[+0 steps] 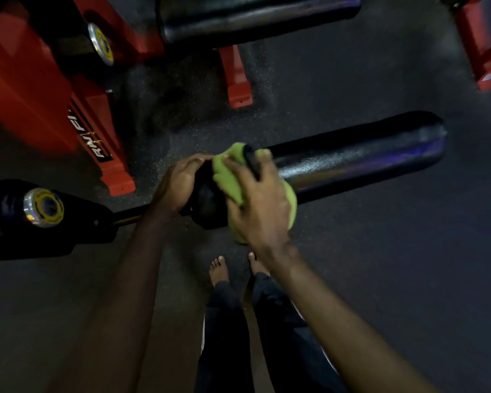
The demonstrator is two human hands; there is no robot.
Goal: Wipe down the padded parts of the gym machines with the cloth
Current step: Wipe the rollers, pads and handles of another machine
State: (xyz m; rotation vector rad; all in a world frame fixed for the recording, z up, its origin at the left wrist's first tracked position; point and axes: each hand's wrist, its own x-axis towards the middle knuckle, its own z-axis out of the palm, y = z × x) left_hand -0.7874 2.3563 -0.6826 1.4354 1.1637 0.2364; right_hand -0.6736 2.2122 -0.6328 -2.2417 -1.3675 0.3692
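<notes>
Right hand fingers curl, pressing the soft green cloth around the glossy black cylindrical roller pad; left hand grips the pad's end.

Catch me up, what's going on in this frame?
A person is wiping a black padded roller on a red gym machine. The right hand wraps a green cloth around the roller near its left end. The left hand grips that end just beside the cloth, steadying it. A second roller lies farther off with no hand on it.
</notes>
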